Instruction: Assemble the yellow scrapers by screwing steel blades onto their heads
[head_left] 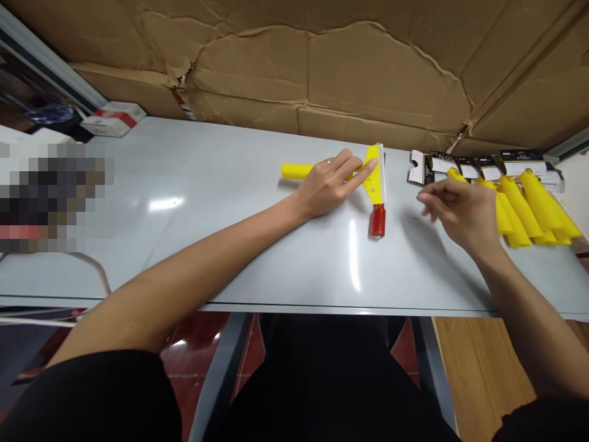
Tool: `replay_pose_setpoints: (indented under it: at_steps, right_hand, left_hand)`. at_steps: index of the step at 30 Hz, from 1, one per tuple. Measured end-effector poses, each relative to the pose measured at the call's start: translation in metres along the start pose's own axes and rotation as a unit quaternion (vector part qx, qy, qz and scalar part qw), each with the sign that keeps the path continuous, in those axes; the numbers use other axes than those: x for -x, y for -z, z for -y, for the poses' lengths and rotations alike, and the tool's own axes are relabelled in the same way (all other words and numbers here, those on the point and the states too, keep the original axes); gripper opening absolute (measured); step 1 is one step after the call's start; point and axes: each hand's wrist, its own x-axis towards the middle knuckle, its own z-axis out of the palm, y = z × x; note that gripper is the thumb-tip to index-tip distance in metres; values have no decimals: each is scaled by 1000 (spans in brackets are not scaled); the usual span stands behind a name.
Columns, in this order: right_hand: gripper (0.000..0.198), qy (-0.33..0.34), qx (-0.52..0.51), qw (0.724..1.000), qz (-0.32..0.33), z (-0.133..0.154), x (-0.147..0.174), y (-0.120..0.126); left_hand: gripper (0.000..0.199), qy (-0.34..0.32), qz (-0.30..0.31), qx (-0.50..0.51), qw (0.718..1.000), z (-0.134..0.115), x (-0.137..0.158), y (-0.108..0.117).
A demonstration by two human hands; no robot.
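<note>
A yellow scraper with a T shape lies on the white table, its handle pointing left and a pale strip along the edge of its head. My left hand is closed around the handle, index finger stretched along to the head. At the head's near end is a small shiny red cylinder; whether it is joined to the scraper I cannot tell. My right hand is above the table right of the scraper, fingers loosely curled with gaps, nothing visible in them. Beyond it lie several yellow scrapers, partly hidden by that hand.
Black-and-white packaging cards lie at the scrapers' far ends. A large cardboard sheet stands along the table's back. At the back left sits a white and red box. A blurred-out patch covers the left side. The table's front edge runs before me.
</note>
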Motion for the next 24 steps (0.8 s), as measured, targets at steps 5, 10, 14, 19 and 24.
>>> replay_pose_setpoints:
  at_steps: [5,10,14,19,24]
  right_hand:
    - [34,130,-124,984,20,45,-14,-25]
    - [24,294,31,954,-44,43,-13,-44]
    - [19,348,75,932,-71,28,-14,-55]
    - [18,364,112,920,-93,24,-16,-60]
    - [19,377,109,915,-91,24,-15,-59]
  left_hand:
    - [56,-27,23,-8,999,-3,1,3]
    - [58,-24,68,0,997,-9,-3,10]
    - [60,-30,103,-18,994,-13,-6,15]
    - [61,-41,110,-51,992,-16,-8,21]
    - [60,-29,96,-50,994,-17,-6,20]
